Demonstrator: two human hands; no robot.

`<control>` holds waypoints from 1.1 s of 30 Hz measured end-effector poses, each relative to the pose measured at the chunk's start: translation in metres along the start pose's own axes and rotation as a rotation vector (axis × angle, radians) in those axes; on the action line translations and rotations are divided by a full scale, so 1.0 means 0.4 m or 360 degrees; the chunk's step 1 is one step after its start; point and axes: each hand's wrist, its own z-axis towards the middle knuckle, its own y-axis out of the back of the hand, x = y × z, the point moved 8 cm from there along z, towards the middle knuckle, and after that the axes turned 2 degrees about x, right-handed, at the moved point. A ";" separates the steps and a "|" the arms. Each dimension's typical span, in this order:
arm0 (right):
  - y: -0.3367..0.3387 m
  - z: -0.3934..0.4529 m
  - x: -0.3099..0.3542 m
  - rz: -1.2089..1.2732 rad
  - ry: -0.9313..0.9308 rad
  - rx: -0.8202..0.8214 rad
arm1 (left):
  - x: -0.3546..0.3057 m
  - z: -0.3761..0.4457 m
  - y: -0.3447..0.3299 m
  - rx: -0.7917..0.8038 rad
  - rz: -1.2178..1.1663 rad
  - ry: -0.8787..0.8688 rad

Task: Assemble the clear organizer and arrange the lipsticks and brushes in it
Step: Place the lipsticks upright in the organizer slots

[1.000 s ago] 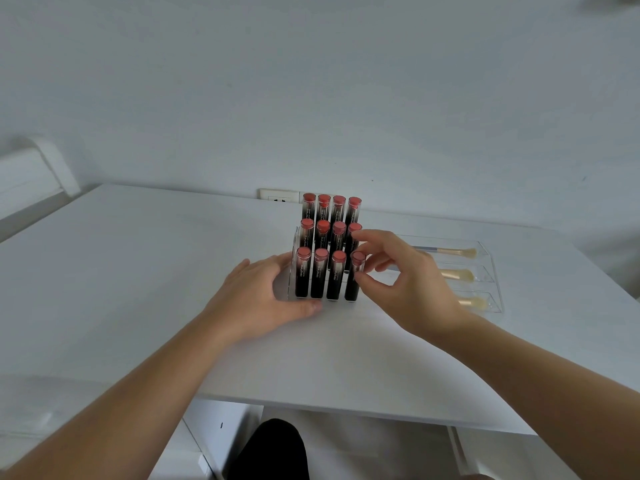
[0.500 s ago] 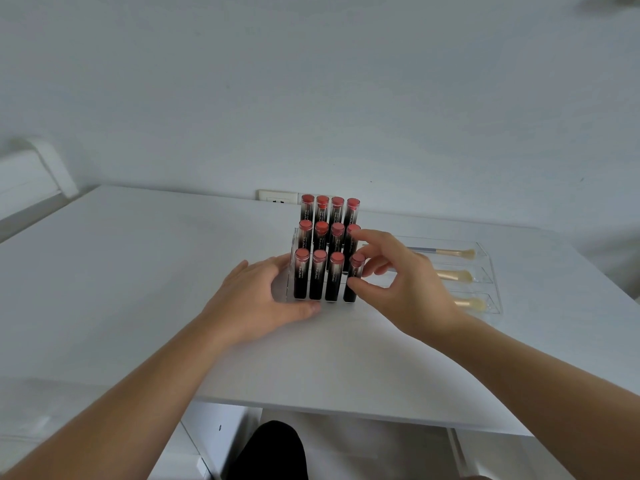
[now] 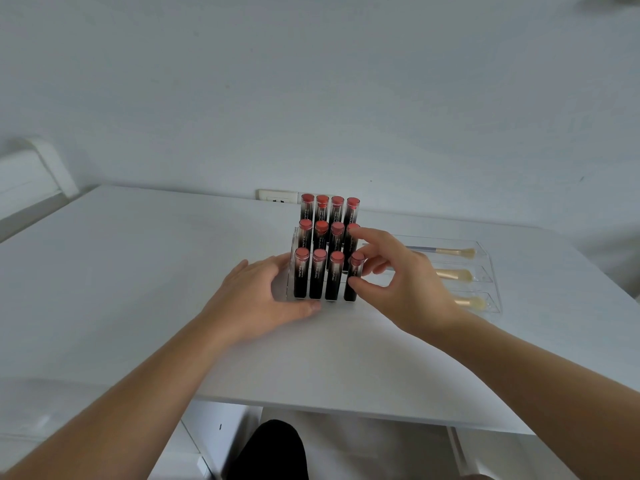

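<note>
Twelve lipsticks (image 3: 318, 278) — clear rack (image 3: 292, 268), three brushes (image 3: 453, 274) — tray (image 3: 493, 292)

Two bare forearms enter from the lower corners, each uncovered from the frame edge to the wrist, with no sleeve on either. The left hand (image 3: 258, 296) and right hand (image 3: 403, 284) carry no visible rings, watch or bracelet; fingernails are short and unpainted. Between the forearms, at bottom centre, a dark garment (image 3: 268, 450) shows (probably a trouser leg).
</note>
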 end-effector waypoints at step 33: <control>-0.014 0.003 0.006 -0.0062 0.0087 0.0029 | -0.006 -0.002 0.002 -0.0039 -0.0008 -0.0050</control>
